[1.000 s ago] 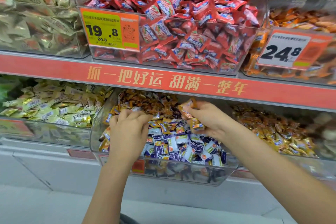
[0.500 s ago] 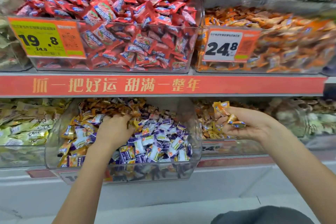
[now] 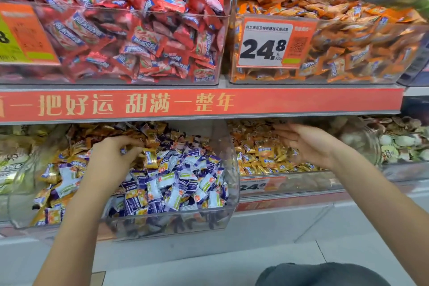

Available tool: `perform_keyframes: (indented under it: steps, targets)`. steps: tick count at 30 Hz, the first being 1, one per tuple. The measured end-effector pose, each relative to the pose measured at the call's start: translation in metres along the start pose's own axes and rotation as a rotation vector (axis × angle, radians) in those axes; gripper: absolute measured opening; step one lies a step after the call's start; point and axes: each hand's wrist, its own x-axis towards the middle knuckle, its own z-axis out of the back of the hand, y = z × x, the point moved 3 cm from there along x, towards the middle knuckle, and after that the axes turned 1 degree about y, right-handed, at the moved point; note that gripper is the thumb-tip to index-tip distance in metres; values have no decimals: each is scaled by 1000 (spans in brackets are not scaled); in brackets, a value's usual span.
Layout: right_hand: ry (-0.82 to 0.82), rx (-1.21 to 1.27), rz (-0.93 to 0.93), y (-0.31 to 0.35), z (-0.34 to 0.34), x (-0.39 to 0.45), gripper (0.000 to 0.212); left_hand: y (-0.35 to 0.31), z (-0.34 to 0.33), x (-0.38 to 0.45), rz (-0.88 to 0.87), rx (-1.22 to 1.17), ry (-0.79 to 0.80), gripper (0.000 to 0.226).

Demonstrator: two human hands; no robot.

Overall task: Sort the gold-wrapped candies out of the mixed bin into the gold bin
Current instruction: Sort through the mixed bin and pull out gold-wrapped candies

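Note:
The mixed bin (image 3: 167, 220) is a clear scoop-front tub on the lower shelf, holding purple-and-white candies (image 3: 176, 181) with gold-wrapped candies (image 3: 151, 158) among them and behind. My left hand (image 3: 111, 158) is inside it, fingers curled and pinching at gold wrappers near the back. To its right, the gold bin (image 3: 290, 183) holds a pile of gold candies (image 3: 262, 153). My right hand (image 3: 306, 144) hovers over that pile, palm turned left, fingers spread and straight, holding nothing.
Above the red shelf strip (image 3: 209, 104) stand a bin of red candies (image 3: 130, 42) and a bin of orange candies (image 3: 348, 49) with a 24.8 price tag (image 3: 269, 44). Pale-wrapped sweets fill bins at far left (image 3: 14, 165) and far right (image 3: 399, 141). The upper shelf overhangs both lower bins.
My right hand carried gold candies from the mixed bin over to the gold bin and released them; it is now spread and holds nothing. My left hand stayed digging in the mixed bin.

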Motion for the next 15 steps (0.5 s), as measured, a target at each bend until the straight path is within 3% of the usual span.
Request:
perform_keyframes:
  steps: [3, 6, 12, 15]
  targets:
    - [-103, -280, 89, -3, -8, -12, 42, -7, 8, -3, 44, -135, -74, 10]
    - [-216, -682, 424, 2, -40, -37, 24, -8, 8, -4, 120, -286, -68, 14]
    - [-68, -708, 765, 16, -124, -73, 16, -8, 4, -10, 194, -470, 100, 10]
    - [71, -856, 794, 20, -176, -66, 24, -5, 4, -10, 225, -512, 123, 11]
